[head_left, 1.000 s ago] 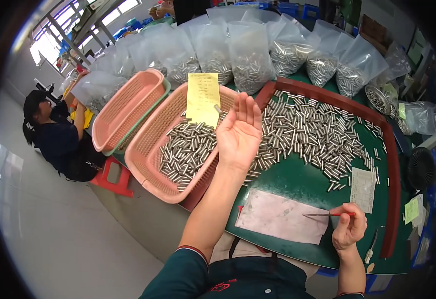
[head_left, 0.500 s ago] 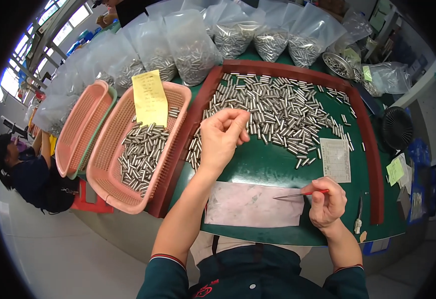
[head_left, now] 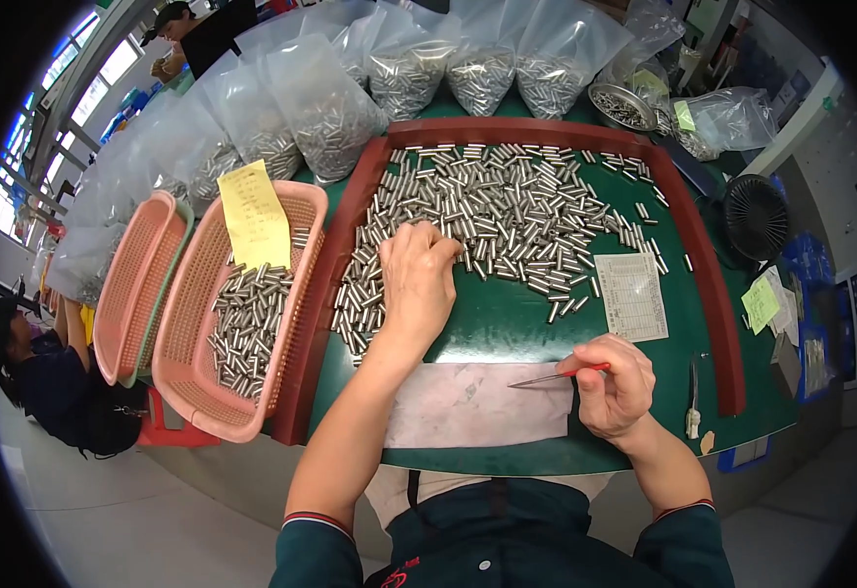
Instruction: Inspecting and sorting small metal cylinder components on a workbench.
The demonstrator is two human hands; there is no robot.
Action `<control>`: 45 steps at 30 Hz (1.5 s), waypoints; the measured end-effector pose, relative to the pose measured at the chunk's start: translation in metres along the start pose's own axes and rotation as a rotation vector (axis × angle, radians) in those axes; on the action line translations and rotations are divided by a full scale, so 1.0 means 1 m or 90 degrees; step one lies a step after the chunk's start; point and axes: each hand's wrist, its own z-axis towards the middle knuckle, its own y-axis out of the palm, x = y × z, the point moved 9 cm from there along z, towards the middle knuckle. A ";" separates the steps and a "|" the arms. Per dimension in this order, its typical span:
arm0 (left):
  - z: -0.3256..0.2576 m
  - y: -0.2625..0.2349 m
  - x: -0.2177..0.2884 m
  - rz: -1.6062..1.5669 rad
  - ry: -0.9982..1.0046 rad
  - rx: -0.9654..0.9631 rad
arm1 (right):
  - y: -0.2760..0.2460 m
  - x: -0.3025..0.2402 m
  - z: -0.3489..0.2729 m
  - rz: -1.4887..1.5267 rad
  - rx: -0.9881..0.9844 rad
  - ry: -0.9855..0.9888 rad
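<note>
My left hand [head_left: 416,279] lies palm down on the green mat, fingers curled over several small metal cylinders [head_left: 507,201] at the near left of the pile. My right hand [head_left: 616,384] rests at the mat's near edge, pinching a thin red-handled tool [head_left: 558,375] whose metal tip points left over a pale rectangular sheet [head_left: 477,404]. The cylinders are spread across the mat inside a dark red tray rim [head_left: 705,265].
A pink basket [head_left: 281,343] left of the tray holds more cylinders and a yellow note [head_left: 254,214]; a second pink basket [head_left: 134,294] sits beyond it. Clear bags of cylinders [head_left: 325,108] line the back. A small black fan [head_left: 754,214] stands right. A person [head_left: 41,377] crouches at far left.
My left hand came down from an open, raised pose above the basket edge onto the cylinders and curled over them. The view shifted right. My right hand stayed put with the tool.
</note>
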 end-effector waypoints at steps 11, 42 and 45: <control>0.000 0.016 0.012 -0.001 0.027 -0.127 | -0.005 -0.001 0.000 -0.004 -0.017 0.001; 0.000 0.005 0.022 -0.285 -0.108 -0.211 | -0.005 0.004 -0.001 0.060 0.022 0.063; -0.023 0.032 0.008 -0.735 -0.374 -0.259 | -0.008 -0.003 -0.001 0.070 0.030 0.042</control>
